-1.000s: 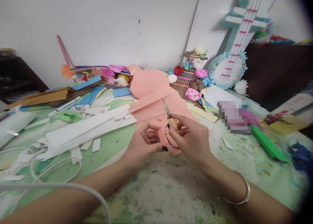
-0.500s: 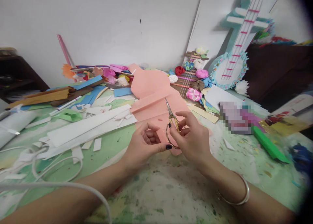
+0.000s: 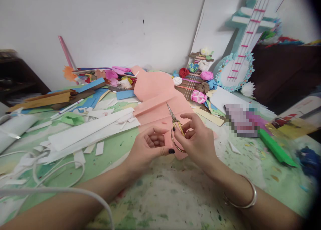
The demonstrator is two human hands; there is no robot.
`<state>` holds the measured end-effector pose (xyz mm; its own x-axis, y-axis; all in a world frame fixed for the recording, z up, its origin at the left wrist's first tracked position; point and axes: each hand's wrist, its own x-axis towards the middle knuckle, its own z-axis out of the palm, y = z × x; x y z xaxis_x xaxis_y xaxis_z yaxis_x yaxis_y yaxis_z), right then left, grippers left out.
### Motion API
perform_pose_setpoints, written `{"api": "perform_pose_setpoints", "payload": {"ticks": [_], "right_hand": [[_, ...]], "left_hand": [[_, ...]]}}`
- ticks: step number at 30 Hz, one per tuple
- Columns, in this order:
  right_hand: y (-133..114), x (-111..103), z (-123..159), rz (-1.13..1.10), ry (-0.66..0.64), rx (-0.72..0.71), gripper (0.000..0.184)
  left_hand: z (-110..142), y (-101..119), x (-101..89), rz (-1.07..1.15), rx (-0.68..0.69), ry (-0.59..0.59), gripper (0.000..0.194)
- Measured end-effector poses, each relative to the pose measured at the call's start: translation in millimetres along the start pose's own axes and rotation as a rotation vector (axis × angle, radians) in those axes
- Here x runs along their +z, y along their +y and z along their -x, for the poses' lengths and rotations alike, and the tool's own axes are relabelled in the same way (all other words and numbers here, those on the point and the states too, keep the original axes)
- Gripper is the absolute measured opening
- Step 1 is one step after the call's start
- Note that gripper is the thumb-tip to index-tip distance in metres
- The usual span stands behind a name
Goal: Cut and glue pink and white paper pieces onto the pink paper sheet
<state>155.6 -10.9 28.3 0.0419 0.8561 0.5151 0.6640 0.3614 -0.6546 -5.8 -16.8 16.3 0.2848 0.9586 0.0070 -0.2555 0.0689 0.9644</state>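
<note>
My right hand (image 3: 198, 139) grips a small pair of scissors (image 3: 173, 115) with gold-coloured handles. The blades point up and to the left and look nearly closed. Beside them my left hand (image 3: 147, 146) is curled, its thumb and fingers at the edge of a small piece of pink paper (image 3: 168, 140). Whether that piece is joined to anything is hidden by the hands. Beyond both hands lies a larger sheet of creased pink paper (image 3: 160, 106), topped by a rounded pink paper shape (image 3: 154, 84).
White paper strips (image 3: 82, 133) and scraps lie to the left, with a white cable (image 3: 60, 190) crossing in front. Paper flowers (image 3: 198, 97) sit at the back. A paper stringed instrument (image 3: 235, 69) leans on the wall. A green folded piece (image 3: 276, 148) lies at right.
The scissor tips swing slightly right, then back left. My right index finger has lifted away from the scissors a little. Both hands otherwise stay nearly in place.
</note>
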Motion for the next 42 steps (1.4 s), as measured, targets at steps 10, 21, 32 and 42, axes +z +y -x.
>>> {"api": "perform_pose_setpoints", "payload": {"ticks": [10,21,32,42], "right_hand": [[0.4,-0.8,-0.3,0.057,0.072,-0.102,0.034],[-0.2,-2.5,1.5,0.05,0.121,-0.138,0.036],[2.8,-9.5,-4.4,0.114,0.203,-0.144,0.035],[27.7,-32.7,-31.1,0.294,0.327,0.002,0.033]], "left_hand": [[-2.0,1.6,-1.5,0.336,-0.228,-0.163,0.034],[-4.5,1.0,-3.4,0.402,-0.288,-0.254,0.037],[-4.4,0.4,-5.7,0.365,-0.317,-0.166,0.039],[-5.1,-1.0,-8.5,0.375,-0.278,-0.221,0.038]]}}
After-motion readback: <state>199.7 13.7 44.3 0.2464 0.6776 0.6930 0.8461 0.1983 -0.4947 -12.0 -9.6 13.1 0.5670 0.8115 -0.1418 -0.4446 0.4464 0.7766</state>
